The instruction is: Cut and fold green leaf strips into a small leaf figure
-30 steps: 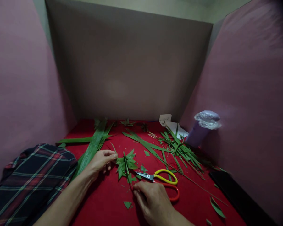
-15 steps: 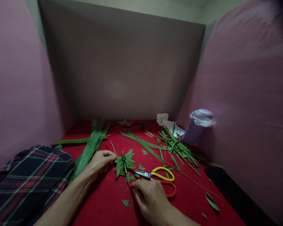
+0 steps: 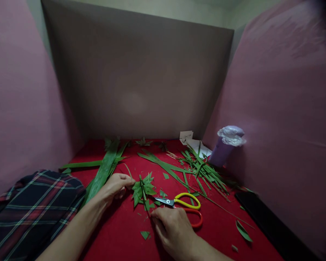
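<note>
A green, jagged leaf piece (image 3: 143, 189), shaped like a maple leaf, lies on the red cloth between my hands. At its left side, my left hand (image 3: 116, 186) is closed in a pinch, and a thin green strip (image 3: 128, 169) curves up from the fingertips. My right hand (image 3: 175, 226) pinches the lower end of the leaf piece's stem, its fingertips partly hiding that end. Scissors (image 3: 179, 201) with one yellow and one red handle lie just beyond the right hand, their blades toward the leaf piece.
Long leaf blades (image 3: 104, 174) lie at the left near a plaid cloth (image 3: 38, 206). Cut leaf strips (image 3: 203, 170) are heaped at the right, before a purple container (image 3: 222, 148) topped with clear plastic. A black flat object (image 3: 263, 217) lies along the right edge. Green scraps (image 3: 145, 235) dot the red cloth (image 3: 119, 235).
My left fingertips have shifted slightly to the right, closer to the leaf piece, and the thin strip has moved a little with them. The right hand and scissors stay put.
</note>
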Motion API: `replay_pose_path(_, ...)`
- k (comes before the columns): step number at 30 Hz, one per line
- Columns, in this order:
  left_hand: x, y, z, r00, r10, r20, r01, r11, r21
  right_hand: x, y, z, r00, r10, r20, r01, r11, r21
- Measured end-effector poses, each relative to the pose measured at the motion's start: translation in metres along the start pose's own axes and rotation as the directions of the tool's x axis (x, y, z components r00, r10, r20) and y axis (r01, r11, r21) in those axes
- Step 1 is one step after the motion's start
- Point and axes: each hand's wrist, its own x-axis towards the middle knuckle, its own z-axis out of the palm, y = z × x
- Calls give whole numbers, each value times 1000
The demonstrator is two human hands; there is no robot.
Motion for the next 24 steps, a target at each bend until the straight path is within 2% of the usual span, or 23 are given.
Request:
replay_pose_path(9,-12,2,-6,993,-65,97,68,997,-32,1,3,-10,997,-52,-52,53,999,9)
replay_pose_path(15,-15,-3,-6,990,-90,104,94,995,-38,5,9,-37,984,67,-164,-55,995,80)
replay_pose_path(17,-14,-5,-6,991,-92,99,96,995,-41,4,17,-45,979,144,-143,-133,987,89)
replay_pose_path(20,-13,-5,-6,991,-85,103,90,995,-41,-2,32,-49,975,222,-27,-222,975,31)
replay_pose_path(24,-13,-6,-5,992,-81,99,85,996,-37,-9,43,-49,967,246,70,-247,969,1)
